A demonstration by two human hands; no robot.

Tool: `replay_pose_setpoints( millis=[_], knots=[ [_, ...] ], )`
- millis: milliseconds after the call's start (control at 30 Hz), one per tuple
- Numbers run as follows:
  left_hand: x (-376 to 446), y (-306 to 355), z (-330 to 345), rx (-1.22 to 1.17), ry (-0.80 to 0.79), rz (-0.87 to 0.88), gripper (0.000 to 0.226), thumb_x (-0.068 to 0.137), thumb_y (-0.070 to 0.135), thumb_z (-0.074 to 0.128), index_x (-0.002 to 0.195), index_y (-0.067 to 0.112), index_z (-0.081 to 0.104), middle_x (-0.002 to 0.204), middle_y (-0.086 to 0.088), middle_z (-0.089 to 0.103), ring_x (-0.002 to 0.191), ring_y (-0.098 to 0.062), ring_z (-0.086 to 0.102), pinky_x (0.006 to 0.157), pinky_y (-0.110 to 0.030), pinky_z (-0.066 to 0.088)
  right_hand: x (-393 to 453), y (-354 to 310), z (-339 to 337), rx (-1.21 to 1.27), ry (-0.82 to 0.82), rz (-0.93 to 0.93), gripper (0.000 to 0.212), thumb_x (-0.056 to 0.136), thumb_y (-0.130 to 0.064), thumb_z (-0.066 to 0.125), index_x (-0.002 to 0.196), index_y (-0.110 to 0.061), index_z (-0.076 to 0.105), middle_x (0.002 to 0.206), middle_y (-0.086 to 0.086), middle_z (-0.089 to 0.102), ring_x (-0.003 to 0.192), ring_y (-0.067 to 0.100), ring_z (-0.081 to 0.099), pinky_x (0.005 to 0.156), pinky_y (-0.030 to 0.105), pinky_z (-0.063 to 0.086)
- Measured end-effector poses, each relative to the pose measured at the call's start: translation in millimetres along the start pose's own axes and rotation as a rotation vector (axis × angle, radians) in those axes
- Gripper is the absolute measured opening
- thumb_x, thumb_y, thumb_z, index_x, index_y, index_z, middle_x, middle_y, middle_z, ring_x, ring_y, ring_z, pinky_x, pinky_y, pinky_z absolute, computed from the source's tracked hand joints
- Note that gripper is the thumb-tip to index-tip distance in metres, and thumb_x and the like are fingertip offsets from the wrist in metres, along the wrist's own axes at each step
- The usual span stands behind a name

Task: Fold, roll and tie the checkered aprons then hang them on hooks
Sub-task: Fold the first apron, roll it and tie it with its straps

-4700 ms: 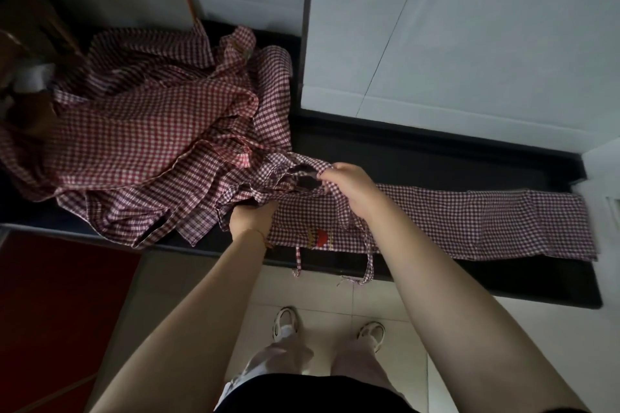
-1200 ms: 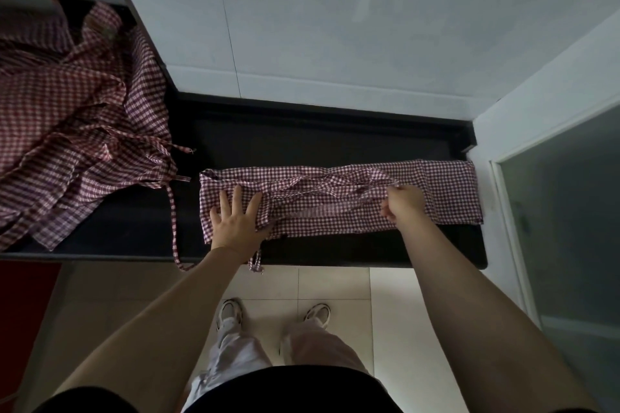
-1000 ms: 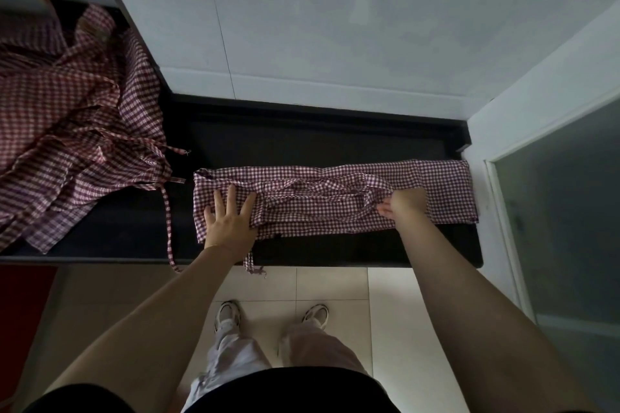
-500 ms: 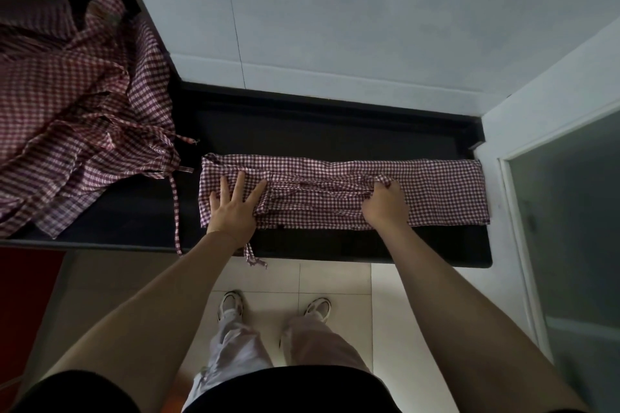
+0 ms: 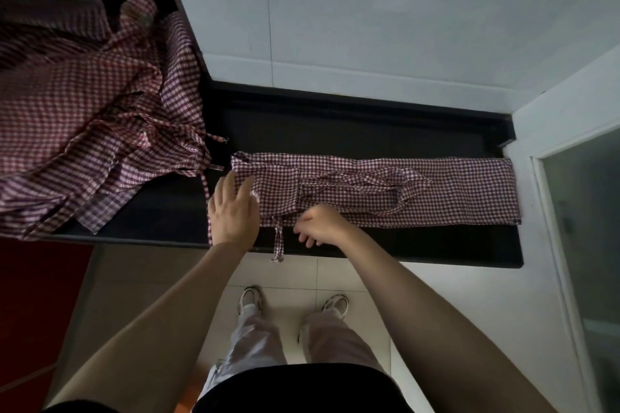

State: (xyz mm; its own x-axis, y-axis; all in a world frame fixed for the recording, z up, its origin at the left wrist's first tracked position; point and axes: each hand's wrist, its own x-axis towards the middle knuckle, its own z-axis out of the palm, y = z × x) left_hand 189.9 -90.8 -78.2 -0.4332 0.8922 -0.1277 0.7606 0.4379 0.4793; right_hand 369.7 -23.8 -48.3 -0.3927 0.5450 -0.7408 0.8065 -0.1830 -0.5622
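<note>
One view, head camera: it looked down past both forearms at a black ledge (image 5: 335,131) set against a pale wall (image 5: 369,10).
Writing: no brand, label or lettering could be read on the cloth or the surfaces.
Folded apron (image 5: 453,191): it lay as a long checkered strip along the front half of the ledge, its right end near the white frame (image 5: 550,144), with its straps bunched on top in the middle.
Hanging tie (image 5: 278,241): one strap end dangled over the ledge's front edge between the two hands.
Left hand (image 5: 233,211): palm down with fingers straight and spread, it pressed flat on the left end of the strip, gripping nothing.
Right hand (image 5: 322,223): it sat at the strip's near edge, just right of the hanging tie, fingers curled downward past the cloth's hem; whether they pinched the fabric or only rested there could not be told.
Apron pile (image 5: 84,131): loose checkered aprons lay heaped on the ledge's left part, apart from the strip, with one thin tie trailing toward the left hand.
Floor: pale tiles (image 5: 352,278) and two sneakers (image 5: 250,302) showed below the ledge.
</note>
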Motion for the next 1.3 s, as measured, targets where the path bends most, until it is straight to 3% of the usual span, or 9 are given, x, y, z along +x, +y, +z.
replay_pose_setpoints(
  millis=[167,300,433,533,600,733,933,1133,1300],
  knots=[
    [19,1,-17,-0.379,-0.099,-0.437,0.053,0.094,0.022,0.054,0.143,0.013,0.036,0.137,-0.014,0.047,0.125,-0.034,0.047,0.094,-0.045,0.043,7,-14,36,-0.103,0.117,0.058,0.036,0.094,-0.043,0.062,0.085,-0.01,0.071,0.076,0.002,0.071,0.055,0.011,0.063,0.056,0.026,0.048],
    [37,-9,-25,-0.504,-0.209,-0.598,0.035,0.096,0.022,0.055,0.128,0.009,0.06,0.124,-0.011,0.064,0.111,-0.03,0.06,0.089,-0.036,0.048,12,-21,55,-0.101,0.28,0.079,0.026,0.09,-0.031,0.068,0.074,-0.01,0.066,0.07,0.005,0.065,0.064,0.019,0.064,0.066,0.032,0.053],
    [46,-25,-29,-0.448,-0.277,-0.55,0.031,0.095,0.022,0.058,0.123,0.01,0.066,0.124,-0.01,0.066,0.113,-0.029,0.06,0.098,-0.037,0.049,9,-34,50,-0.285,0.048,0.183,0.027,0.095,-0.033,0.063,0.1,-0.006,0.067,0.089,0.005,0.073,0.071,0.018,0.068,0.08,0.034,0.057],
    [45,-26,-33,-0.273,-0.227,-0.403,0.032,0.09,0.013,0.058,0.121,0.012,0.06,0.123,-0.009,0.061,0.108,-0.029,0.058,0.084,-0.036,0.047,-4,-47,25,-0.326,-0.162,0.285,0.04,0.098,-0.04,0.058,0.114,-0.003,0.06,0.106,0.01,0.074,0.065,0.015,0.064,0.076,0.032,0.056],
    [41,-21,-34,-0.141,-0.143,-0.273,0.033,0.085,0.01,0.056,0.118,0.012,0.052,0.119,-0.009,0.054,0.099,-0.029,0.056,0.073,-0.038,0.044,-10,-57,7,-0.256,-0.064,0.317,0.034,0.099,-0.037,0.055,0.099,-0.005,0.066,0.092,0.008,0.073,0.06,0.015,0.063,0.059,0.026,0.052],
    [32,-11,-27,0.013,-0.241,-0.18,0.039,0.092,0.036,0.057,0.118,0.009,0.045,0.115,-0.01,0.056,0.089,-0.027,0.059,0.065,-0.036,0.043,2,-63,-7,-0.202,0.303,0.273,0.043,0.103,-0.041,0.042,0.09,-0.006,0.063,0.073,0.005,0.071,0.058,0.018,0.067,0.06,0.028,0.055],
    [30,-20,-27,0.004,-0.377,-0.326,0.07,0.09,0.058,0.056,0.13,0.005,0.036,0.125,-0.015,0.054,0.106,-0.035,0.061,0.075,-0.041,0.05,12,-56,13,-0.009,0.243,0.361,0.039,0.099,-0.041,0.054,0.109,-0.004,0.06,0.087,0.006,0.069,0.064,0.017,0.063,0.056,0.024,0.05],
    [27,-24,-35,-0.131,-0.566,-0.218,0.073,0.079,0.023,0.076,0.136,0.011,0.032,0.131,-0.015,0.039,0.116,-0.034,0.05,0.097,-0.044,0.051,10,-54,15,0.269,0.315,0.302,0.016,0.097,-0.021,0.06,0.102,-0.006,0.065,0.096,0.01,0.073,0.076,0.019,0.069,0.067,0.028,0.056],
    [18,-35,-34,-0.026,-0.416,0.01,0.035,0.087,0.006,0.057,0.119,0.012,0.044,0.123,-0.01,0.037,0.091,-0.024,0.049,0.078,-0.037,0.054,6,-51,15,0.775,0.33,0.275,0.021,0.092,-0.003,0.064,0.113,-0.002,0.058,0.103,0.014,0.07,0.082,0.024,0.072,0.063,0.032,0.061]
  ],
)
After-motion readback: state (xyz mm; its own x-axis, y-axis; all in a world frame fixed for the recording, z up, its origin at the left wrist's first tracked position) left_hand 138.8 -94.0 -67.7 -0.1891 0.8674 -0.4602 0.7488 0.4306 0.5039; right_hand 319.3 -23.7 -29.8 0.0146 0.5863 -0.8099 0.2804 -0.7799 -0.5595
